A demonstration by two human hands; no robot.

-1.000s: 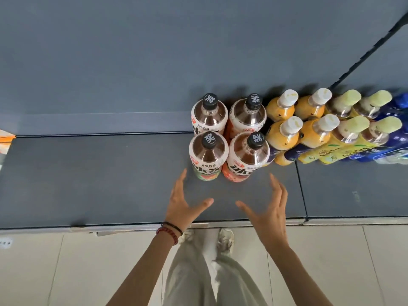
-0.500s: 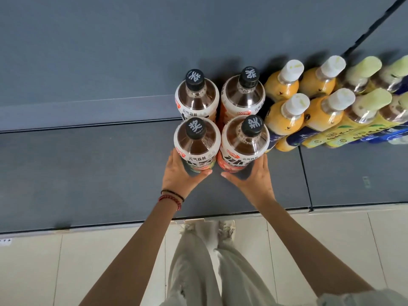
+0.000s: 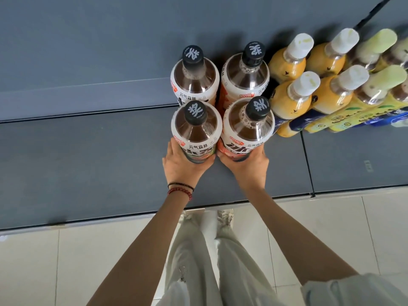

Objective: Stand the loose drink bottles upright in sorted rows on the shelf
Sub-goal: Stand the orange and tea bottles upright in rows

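Several black-capped brown tea bottles stand upright in two rows on the dark grey shelf (image 3: 92, 155). My left hand (image 3: 183, 166) grips the base of the front left tea bottle (image 3: 195, 129). My right hand (image 3: 247, 168) grips the base of the front right tea bottle (image 3: 248, 127). Behind them stand the back left tea bottle (image 3: 194, 78) and the back right tea bottle (image 3: 245, 78). Fingertips of both hands are hidden behind the bottles.
To the right stand orange juice bottles (image 3: 291, 100) with white caps, then yellow-labelled bottles (image 3: 375, 89) with pale green caps, all upright in rows. The shelf's front edge (image 3: 132, 217) runs above a tiled floor (image 3: 44, 261). My legs and shoes are below.
Both hands went from open in front of the bottles to gripping the two front tea bottles. The view has moved closer to the shelf.
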